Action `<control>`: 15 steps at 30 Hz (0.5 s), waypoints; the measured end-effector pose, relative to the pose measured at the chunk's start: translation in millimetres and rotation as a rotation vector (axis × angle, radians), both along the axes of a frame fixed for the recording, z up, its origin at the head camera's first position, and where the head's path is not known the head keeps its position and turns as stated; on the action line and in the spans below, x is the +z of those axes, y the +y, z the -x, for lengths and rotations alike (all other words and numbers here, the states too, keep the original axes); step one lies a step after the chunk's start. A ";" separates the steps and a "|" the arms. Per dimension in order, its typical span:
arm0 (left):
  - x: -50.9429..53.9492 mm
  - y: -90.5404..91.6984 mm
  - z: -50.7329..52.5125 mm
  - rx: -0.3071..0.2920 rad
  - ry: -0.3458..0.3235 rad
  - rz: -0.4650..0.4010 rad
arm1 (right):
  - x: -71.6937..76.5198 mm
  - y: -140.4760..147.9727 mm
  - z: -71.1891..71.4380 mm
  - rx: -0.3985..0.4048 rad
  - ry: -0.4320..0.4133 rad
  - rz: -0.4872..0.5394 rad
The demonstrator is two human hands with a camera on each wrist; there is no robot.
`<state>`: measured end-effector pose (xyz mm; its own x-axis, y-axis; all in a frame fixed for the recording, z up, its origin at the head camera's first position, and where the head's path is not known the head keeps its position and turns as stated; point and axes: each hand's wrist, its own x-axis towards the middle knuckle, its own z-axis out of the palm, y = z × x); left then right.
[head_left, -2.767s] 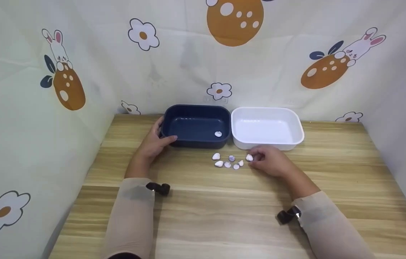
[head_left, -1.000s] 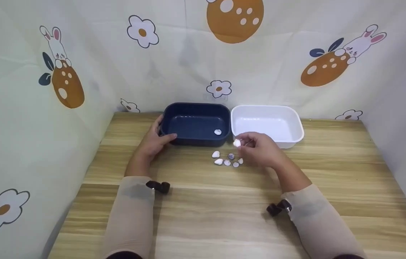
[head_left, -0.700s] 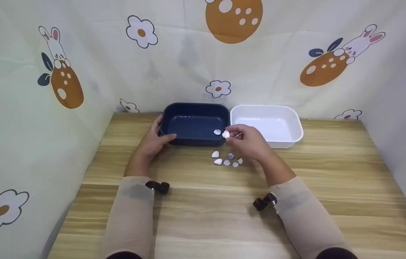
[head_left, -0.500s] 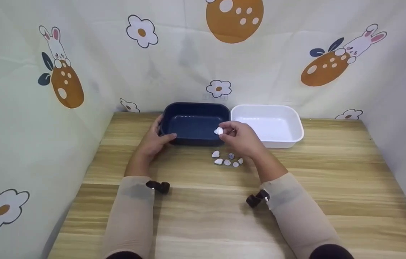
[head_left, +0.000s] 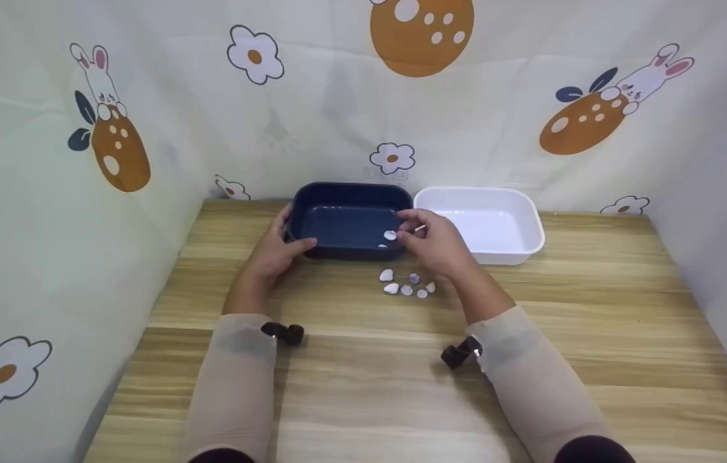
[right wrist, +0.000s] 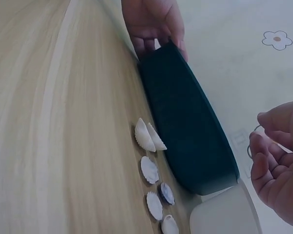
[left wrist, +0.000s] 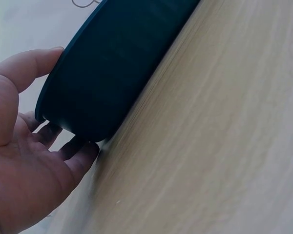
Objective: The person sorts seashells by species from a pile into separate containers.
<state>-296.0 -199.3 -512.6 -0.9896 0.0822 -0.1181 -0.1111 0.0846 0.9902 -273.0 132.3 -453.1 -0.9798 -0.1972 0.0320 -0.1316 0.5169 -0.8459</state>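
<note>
A dark blue plastic tub (head_left: 350, 253) stands at the back of the table. My left hand (head_left: 271, 252) grips its left end, thumb on the rim and fingers against the outside wall; the left wrist view shows the thumb (left wrist: 44, 63) on the edge. Inside the tub lies one white seashell (head_left: 390, 235), with a sliver of another shell (head_left: 383, 245) showing behind the front wall. My right hand (head_left: 435, 243) hovers over the tub's right end, thumb and fingers apart, holding nothing. Several seashells (head_left: 391, 289) lie on the table in front, some white, some greyish purple.
A white plastic tub (head_left: 518, 257) stands against the dark one on the right, partly behind my right hand. A patterned cloth wall (head_left: 312, 128) rises behind both tubs. Wooden tabletop (head_left: 363, 386) stretches toward me.
My right hand picked up a white shell right of the group, carried it left over the dark tub and let it go inside. The left hand has stayed on the tub.
</note>
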 end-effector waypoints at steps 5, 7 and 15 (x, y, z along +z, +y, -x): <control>0.4 -0.7 -0.6 -0.004 -0.005 -0.005 | -1.3 3.9 -4.9 0.009 -0.002 -0.020; 0.4 -1.0 -0.6 -0.005 -0.007 -0.005 | -1.9 5.5 -7.2 0.010 -0.003 -0.024; 0.1 -1.8 -0.6 -0.011 -0.017 0.001 | -7.8 19.8 -23.4 0.058 -0.023 -0.027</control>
<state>-295.4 -201.1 -512.4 -0.9864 0.0928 -0.1353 -0.1274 0.0867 0.9881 -249.6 152.2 -460.9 -0.9671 -0.2545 0.0034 -0.1429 0.5318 -0.8347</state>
